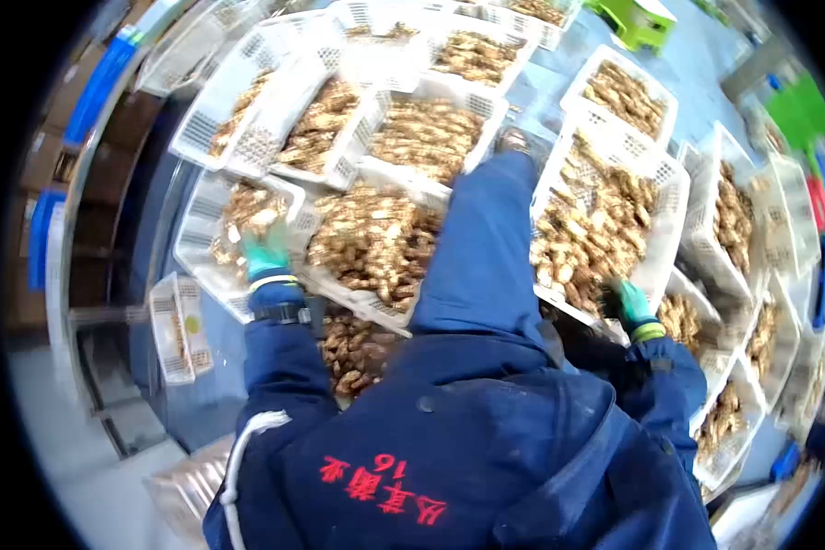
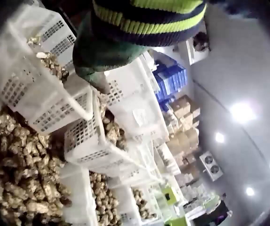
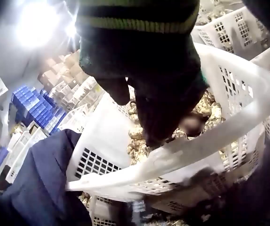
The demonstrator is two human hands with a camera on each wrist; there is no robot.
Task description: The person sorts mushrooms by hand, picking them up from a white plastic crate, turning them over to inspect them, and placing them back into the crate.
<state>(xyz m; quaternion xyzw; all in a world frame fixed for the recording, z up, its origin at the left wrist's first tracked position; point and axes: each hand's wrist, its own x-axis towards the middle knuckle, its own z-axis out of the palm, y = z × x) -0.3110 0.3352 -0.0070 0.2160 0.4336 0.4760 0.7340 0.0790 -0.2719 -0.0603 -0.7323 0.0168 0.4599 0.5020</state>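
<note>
My left hand (image 1: 266, 249), in a green glove, reaches into a white crate (image 1: 192, 229) at the left, its fingertips right at brown-and-cream mushrooms (image 1: 252, 206). In the left wrist view the gloved left hand (image 2: 104, 59) points down, and I cannot tell whether its fingers hold a mushroom. On the right, my gloved right hand (image 1: 634, 304) is inside the near end of a fuller crate (image 1: 674, 197) of mushrooms (image 1: 596, 220). The right wrist view shows that hand (image 3: 149, 89) dark, thumb apart from downward fingers, over mushrooms beside the crate's near rim.
A heaped mushroom crate (image 1: 371, 243) stands between my left arm and my leg (image 1: 486, 238). More filled crates (image 1: 431, 133) spread ahead, and stacked ones (image 1: 729, 220) flank the right. A small white basket (image 1: 181, 330) lies at the far left. Green stools (image 1: 642, 23) stand at the back.
</note>
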